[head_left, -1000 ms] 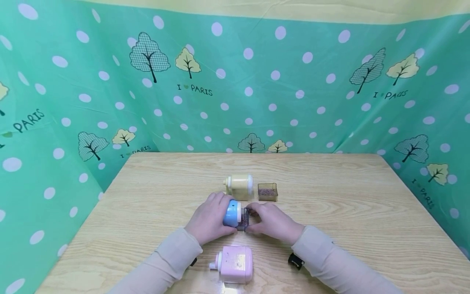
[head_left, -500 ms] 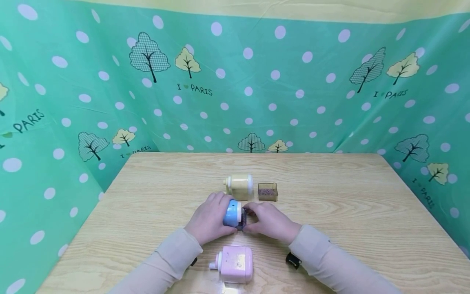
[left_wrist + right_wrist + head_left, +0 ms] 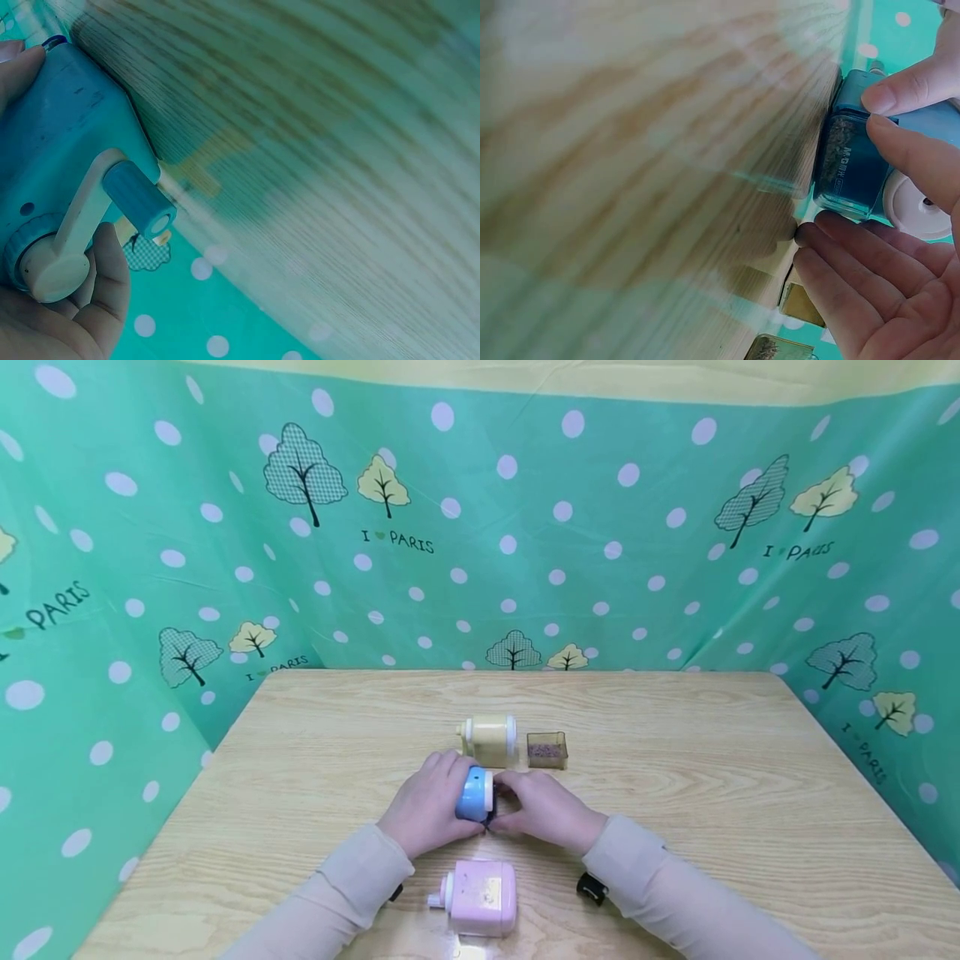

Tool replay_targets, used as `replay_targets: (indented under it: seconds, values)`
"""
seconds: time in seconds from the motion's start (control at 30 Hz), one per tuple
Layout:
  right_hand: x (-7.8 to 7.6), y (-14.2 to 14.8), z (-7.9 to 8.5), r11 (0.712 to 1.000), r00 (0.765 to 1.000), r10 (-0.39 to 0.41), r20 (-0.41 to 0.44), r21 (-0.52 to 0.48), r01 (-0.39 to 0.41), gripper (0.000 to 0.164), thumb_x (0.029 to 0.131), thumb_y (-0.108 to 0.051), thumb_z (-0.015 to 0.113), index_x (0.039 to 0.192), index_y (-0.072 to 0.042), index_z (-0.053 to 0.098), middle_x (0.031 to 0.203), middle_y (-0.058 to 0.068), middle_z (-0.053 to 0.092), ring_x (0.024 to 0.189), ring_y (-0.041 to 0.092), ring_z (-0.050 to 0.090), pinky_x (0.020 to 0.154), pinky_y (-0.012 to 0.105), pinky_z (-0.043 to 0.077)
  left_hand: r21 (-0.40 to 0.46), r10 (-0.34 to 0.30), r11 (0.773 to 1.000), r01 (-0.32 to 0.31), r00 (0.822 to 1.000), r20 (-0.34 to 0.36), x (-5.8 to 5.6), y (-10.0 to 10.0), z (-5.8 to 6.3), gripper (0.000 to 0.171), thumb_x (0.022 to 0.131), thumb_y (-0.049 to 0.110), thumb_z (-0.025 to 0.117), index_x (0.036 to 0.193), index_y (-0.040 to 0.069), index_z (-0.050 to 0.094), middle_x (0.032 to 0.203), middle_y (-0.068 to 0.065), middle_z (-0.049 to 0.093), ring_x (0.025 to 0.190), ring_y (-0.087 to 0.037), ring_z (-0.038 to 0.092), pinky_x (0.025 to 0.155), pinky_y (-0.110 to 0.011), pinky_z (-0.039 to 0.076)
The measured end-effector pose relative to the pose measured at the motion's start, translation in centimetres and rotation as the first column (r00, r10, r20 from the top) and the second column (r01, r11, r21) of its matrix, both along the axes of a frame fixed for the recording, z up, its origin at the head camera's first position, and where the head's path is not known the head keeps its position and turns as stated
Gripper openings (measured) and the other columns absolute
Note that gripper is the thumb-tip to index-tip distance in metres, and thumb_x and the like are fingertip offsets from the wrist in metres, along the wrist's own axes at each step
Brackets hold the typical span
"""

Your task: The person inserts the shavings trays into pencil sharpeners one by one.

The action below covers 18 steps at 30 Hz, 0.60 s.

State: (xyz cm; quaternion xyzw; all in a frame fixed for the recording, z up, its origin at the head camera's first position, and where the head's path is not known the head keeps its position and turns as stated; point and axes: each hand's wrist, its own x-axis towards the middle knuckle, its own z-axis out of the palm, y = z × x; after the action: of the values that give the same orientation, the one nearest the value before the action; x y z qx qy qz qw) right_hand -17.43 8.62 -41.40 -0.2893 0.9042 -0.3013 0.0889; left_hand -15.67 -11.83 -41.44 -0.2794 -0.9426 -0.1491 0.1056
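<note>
A blue hand-crank pencil sharpener (image 3: 472, 797) stands at mid-table, gripped from the left by my left hand (image 3: 423, 806). Its white crank arm (image 3: 81, 199) with a blue knob shows in the left wrist view. On the opposite side, my right hand (image 3: 551, 810) pinches the clear shavings drawer (image 3: 849, 169) between thumb and fingers. Dark shavings are visible through the drawer wall, and it sits almost wholly inside the sharpener body. In the head view my right fingers hide most of the drawer.
Behind the blue sharpener stands a yellow pencil sharpener (image 3: 491, 739), with an amber drawer (image 3: 547, 752) of shavings to its right. Nearer me sits a pink pencil sharpener (image 3: 483, 897). A green dotted cloth (image 3: 506, 527) hangs behind the wooden table (image 3: 690, 743).
My right hand has moved left, sliding the shavings drawer further into the blue sharpener. The left hand and the other sharpeners have stayed in place.
</note>
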Motion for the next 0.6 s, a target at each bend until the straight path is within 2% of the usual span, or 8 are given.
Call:
replay_targets:
  seconds: [0.6]
  values:
    - [-0.23, -0.24, -0.08, 1.0, 1.0, -0.016, 0.008, -0.007, 0.016, 0.058, 0.077, -0.027, 0.083, 0.123, 0.003, 0.066, 0.114, 0.014, 0.073, 0.105, 0.025, 0.068, 0.092, 0.042, 0.055, 0.007, 0.001, 1.0, -0.001, 1.0, 0.018, 0.08, 0.03, 0.3, 0.075, 0.067, 0.041, 0.086, 0.124, 0.003, 0.058, 0.11, -0.009, 0.06, 0.096, -0.022, 0.052, 0.081, -0.039, 0.055]
